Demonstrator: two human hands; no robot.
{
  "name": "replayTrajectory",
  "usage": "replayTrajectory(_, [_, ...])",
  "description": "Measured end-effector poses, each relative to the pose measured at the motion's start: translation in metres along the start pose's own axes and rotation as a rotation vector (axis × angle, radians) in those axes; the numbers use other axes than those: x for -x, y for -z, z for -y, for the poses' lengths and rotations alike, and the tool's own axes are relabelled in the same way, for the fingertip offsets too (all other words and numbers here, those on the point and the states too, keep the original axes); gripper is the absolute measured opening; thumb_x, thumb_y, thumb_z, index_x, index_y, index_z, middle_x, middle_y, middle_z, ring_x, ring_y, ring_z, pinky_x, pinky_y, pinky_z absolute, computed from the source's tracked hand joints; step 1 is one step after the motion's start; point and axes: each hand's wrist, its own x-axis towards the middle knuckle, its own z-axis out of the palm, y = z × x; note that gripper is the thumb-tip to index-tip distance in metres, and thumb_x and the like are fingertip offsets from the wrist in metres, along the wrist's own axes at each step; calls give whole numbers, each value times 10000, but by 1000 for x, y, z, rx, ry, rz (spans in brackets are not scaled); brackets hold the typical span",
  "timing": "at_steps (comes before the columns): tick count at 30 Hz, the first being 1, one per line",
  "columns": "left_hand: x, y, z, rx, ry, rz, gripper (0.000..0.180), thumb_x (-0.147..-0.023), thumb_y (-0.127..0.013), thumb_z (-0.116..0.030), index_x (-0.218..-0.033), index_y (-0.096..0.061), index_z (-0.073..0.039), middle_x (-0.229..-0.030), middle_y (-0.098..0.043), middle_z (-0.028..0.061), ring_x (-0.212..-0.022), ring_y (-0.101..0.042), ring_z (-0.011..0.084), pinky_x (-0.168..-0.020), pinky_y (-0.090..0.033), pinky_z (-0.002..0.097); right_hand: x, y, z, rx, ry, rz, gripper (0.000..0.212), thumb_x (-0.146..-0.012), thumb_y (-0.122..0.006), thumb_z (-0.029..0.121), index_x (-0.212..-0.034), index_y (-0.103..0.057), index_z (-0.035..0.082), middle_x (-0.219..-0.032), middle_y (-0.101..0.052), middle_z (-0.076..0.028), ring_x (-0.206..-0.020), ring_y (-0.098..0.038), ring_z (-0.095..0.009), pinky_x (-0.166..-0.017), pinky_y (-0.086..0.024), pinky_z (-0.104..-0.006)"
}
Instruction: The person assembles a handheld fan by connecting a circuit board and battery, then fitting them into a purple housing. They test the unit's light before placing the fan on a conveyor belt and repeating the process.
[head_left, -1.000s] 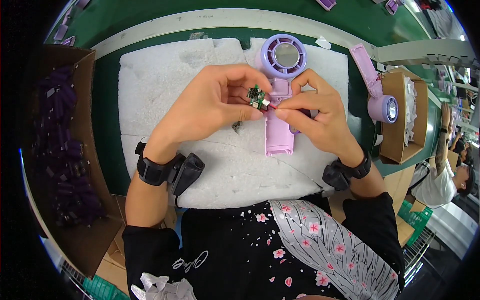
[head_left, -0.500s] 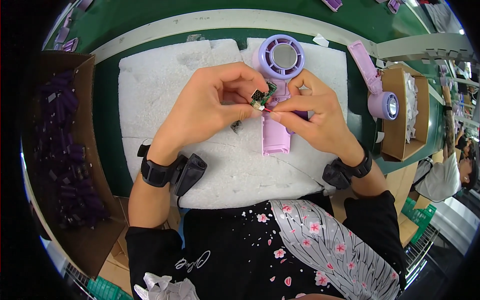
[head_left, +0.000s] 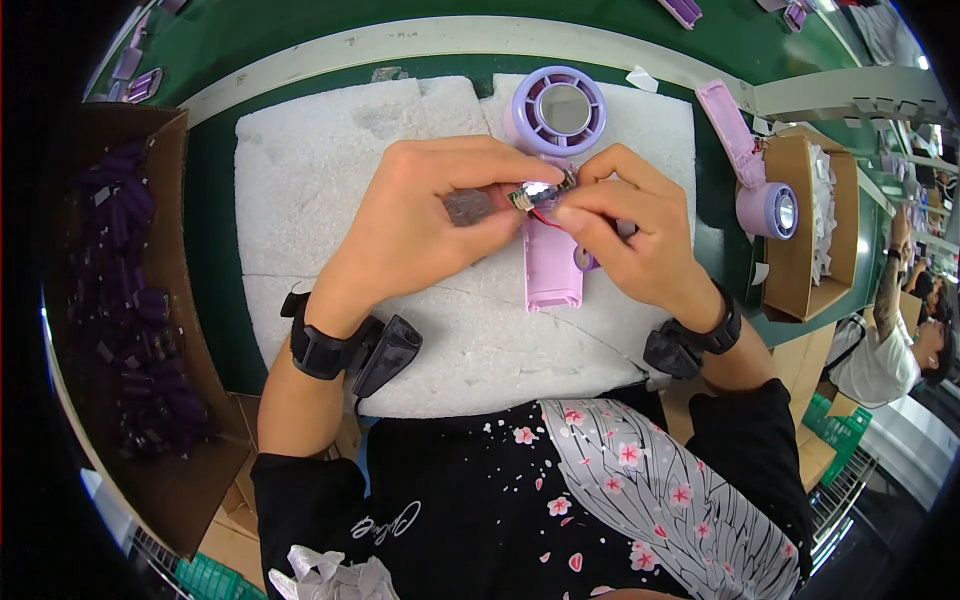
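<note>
- The person's left hand (head_left: 425, 225) and right hand (head_left: 640, 245) are meeting over the small green circuit board with a red wire (head_left: 535, 195), each pinching an end of it between thumb and fingertips.
- Compared with a second ago, the board is sitting higher up, now just below the ring-shaped head of the lilac plastic handheld fan shell (head_left: 555, 150), where before it was being held out to the left of the handle.
- The fan's handle part is lying flat on the white foam work pad (head_left: 320, 170), under and between the two hands, much as it was earlier.
- The right fingers have closed in over the top of the board, so I judge the board is being seated into the open handle rather than merely looked over.
- A second lilac fan part with a round end (head_left: 765, 205) is resting beside a small open cardboard box (head_left: 795, 235) to the right, untouched.
- A large cardboard box of dark purple pieces (head_left: 140, 300) is standing at the left.
</note>
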Motion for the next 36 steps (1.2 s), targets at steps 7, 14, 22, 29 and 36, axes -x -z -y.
replayTrajectory(7, [2,-9,1,40,65,-75,305,-738,-658,31,-1037,-703,-7,-904,-693,111,-763,-670,178,-732,-553,277,-4,-10,8,101,57,-186,357,-678,-785,-23,-1014,-674,26,-885,-627,-87,-609,-571,-91,-536,-443,-210])
replayTrajectory(14, [3,-9,1,104,93,-77,285,-748,-656,39,-1031,-691,24,-903,-680,111,-755,-663,162,-723,-559,275,-1,-11,6,146,73,-189,384,-650,-800,-30,-1008,-673,29,-891,-650,-86,-588,-588,-89,-519,-441,-209])
replayTrajectory(22, [2,-10,-2,-9,46,-46,304,-750,-656,52,-1050,-691,28,-936,-685,110,-772,-654,149,-719,-554,260,-3,-9,7,161,55,-196,384,-638,-815,-20,-991,-674,36,-877,-651,-74,-584,-602,-92,-515,-440,-209])
replayTrajectory(29, [2,-15,5,-122,-94,-181,257,-730,-691,20,-983,-728,-6,-817,-698,113,-654,-671,184,-611,-549,261,-4,-11,7,190,53,-230,402,-628,-829,-5,-1001,-683,35,-887,-655,-69,-584,-605,-94,-515,-454,-208])
replayTrajectory(36, [3,-14,-1,-219,-126,-171,218,-726,-678,46,-935,-736,20,-821,-701,100,-651,-661,158,-596,-531,241,-2,-13,7,249,77,-243,394,-637,-823,-3,-1013,-712,36,-918,-665,-64,-586,-613,-92,-510,-478,-209])
